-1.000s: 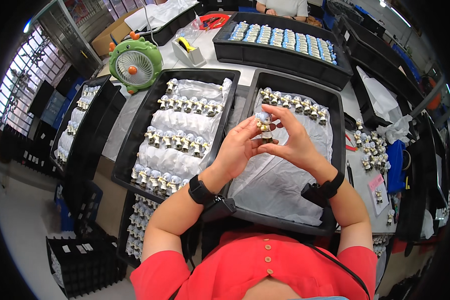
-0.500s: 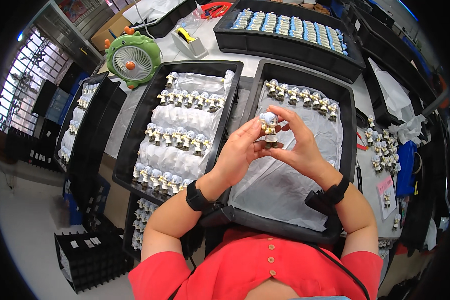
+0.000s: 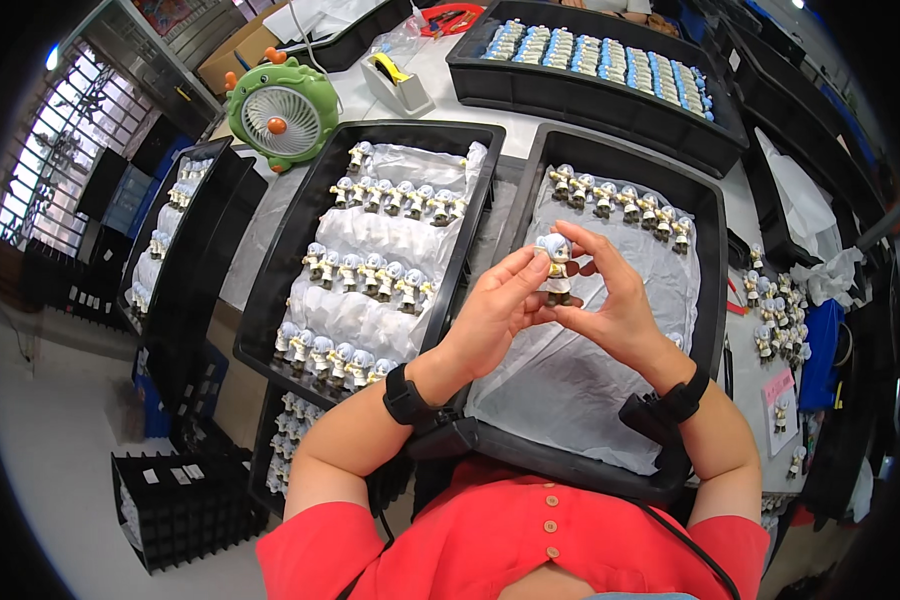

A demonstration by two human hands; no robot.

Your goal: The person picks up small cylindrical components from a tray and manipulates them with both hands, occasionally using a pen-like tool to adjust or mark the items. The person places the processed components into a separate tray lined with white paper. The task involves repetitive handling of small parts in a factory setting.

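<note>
- Your left hand and right hand met over the right-hand black tray, both on one small figurine with a pale blue head.
- Left fingers were pinching the figurine from its 9 o'clock side, thumb low by the base; right fingers arched over from 3 o'clock, thumb under the feet. Figurine was upright, held clear above the white liner sheet.
- One row of figurines stood at 12 o'clock of your hands along the tray's far edge; rest of that liner was bare.
- The left tray at 9 o'clock carried three rows of figurines.
- Risk, my read: the grip was at fingertips only, so a slip would drop it on the liner or knock the far row over.
- Risk: squeezing the head could stress the neck. Can't tell how firm the joint was.
- Green fan sat at 11 o'clock on the desk, well apart.
</note>
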